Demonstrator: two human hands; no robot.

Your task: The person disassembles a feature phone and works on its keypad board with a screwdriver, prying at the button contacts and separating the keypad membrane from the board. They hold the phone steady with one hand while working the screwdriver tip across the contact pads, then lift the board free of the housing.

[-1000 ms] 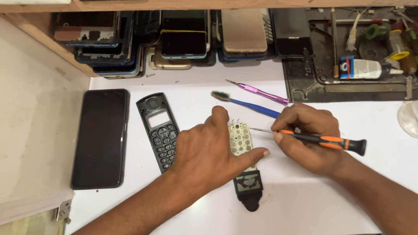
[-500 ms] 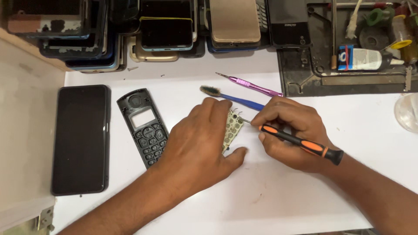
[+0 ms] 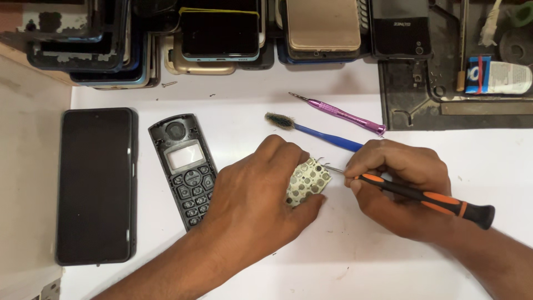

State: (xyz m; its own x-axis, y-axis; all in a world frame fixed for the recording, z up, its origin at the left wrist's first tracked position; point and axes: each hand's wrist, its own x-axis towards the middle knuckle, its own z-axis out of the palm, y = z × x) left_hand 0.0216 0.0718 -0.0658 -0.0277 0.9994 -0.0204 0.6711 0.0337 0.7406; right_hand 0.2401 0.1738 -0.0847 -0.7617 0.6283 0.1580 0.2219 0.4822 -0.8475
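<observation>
1. Two hands are working mid-surface (image 3: 355, 266), on a small circuit board (image 3: 308, 181) beside the grey handset shell (image 3: 187, 169).
2. You're dealing with a thin, stiff, light board, probably fragile; it's best gripped by its edges.
3. Your left hand (image 3: 252, 205) is curling over it, pinning it down.
4. Your right hand (image 3: 397, 186) is closing around the orange-black screwdriver (image 3: 422, 194), its tip touching the board's edge.

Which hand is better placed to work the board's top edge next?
Right hand: it holds the orange-black screwdriver, tip at the circuit board. Left hand pins the board down.
</observation>
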